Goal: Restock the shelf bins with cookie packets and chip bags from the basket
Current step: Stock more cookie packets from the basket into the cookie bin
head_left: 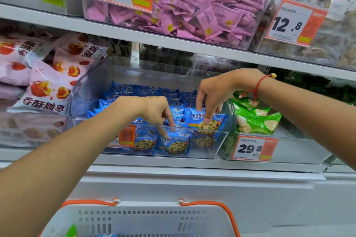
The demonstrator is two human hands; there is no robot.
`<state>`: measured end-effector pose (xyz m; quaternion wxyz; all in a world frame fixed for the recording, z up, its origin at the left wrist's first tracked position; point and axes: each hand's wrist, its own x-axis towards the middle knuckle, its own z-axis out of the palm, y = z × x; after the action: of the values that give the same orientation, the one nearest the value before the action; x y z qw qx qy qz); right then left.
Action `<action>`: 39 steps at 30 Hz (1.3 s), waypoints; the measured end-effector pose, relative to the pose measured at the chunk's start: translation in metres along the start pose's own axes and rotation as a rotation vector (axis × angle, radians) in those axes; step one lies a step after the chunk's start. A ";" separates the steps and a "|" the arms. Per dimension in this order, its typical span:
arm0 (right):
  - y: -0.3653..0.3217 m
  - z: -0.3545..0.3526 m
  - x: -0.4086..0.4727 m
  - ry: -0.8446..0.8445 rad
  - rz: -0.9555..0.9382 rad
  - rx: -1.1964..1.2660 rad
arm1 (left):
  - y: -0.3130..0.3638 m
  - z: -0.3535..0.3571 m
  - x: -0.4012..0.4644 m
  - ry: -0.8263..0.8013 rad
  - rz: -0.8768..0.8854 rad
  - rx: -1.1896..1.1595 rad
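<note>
- The clear bin (221, 140) sat mid-shelf, about half full of blue cookie packets (146, 92).
- A white basket (138, 219) with orange handles was right below, a blue and a green wrapper just peeking out at its bottom edge.
- Right hand (213, 92) reached into the bin, fingers pinching an upright cookie packet (206, 121).
- Left hand (152, 109) had its curled fingers on a front packet (174, 143) by the bin's front wall; couldn't tell if it was really gripping.

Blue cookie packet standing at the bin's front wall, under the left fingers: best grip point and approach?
Pinch the blue cookie packet by its crimped top edge, coming from above. It stands upright against the clear bin front wall, so only the top is free. The left hand already reaches there.
</note>
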<state>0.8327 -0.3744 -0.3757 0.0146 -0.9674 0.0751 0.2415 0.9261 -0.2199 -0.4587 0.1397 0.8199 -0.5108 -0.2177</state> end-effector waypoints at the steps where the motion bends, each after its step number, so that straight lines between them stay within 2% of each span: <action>1: 0.002 -0.002 0.000 0.004 -0.010 0.068 | 0.000 0.000 0.000 0.001 -0.001 -0.004; 4: 0.005 0.004 0.003 -0.018 -0.009 0.129 | 0.000 0.001 0.000 0.003 0.005 -0.025; 18: -0.016 0.022 0.020 -0.124 0.013 -0.295 | -0.005 -0.002 -0.001 -0.035 -0.002 -0.039; 21: -0.019 0.028 0.026 -0.085 -0.034 -0.261 | -0.002 -0.004 -0.005 -0.043 0.016 -0.041; 24: -0.012 0.033 0.028 -0.063 -0.043 -0.177 | 0.000 -0.006 -0.009 0.031 0.003 -0.145; 26: -0.008 0.030 0.024 -0.106 -0.031 -0.087 | 0.005 -0.005 -0.008 0.096 0.004 -0.229; 29: 0.001 0.010 0.012 -0.139 -0.007 0.061 | 0.019 0.002 -0.001 0.135 0.033 -0.199; 32: 0.003 0.000 0.004 -0.004 0.018 -0.213 | 0.035 0.010 0.009 0.155 0.083 -0.162; 34: 0.002 0.010 0.005 -0.039 0.057 -0.405 | 0.042 0.016 0.018 0.173 0.097 -0.146; 36: 0.005 0.023 0.011 -0.070 0.106 -0.492 | 0.046 0.021 0.024 0.154 0.099 -0.119; 39: 0.010 0.032 0.012 0.033 0.114 -0.580 | 0.047 0.024 0.028 0.128 0.129 -0.157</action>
<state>0.8272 -0.3843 -0.4092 -0.2774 -0.9292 0.0574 0.2374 0.8881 -0.2658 -0.4637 0.2497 0.7840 -0.5339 -0.1947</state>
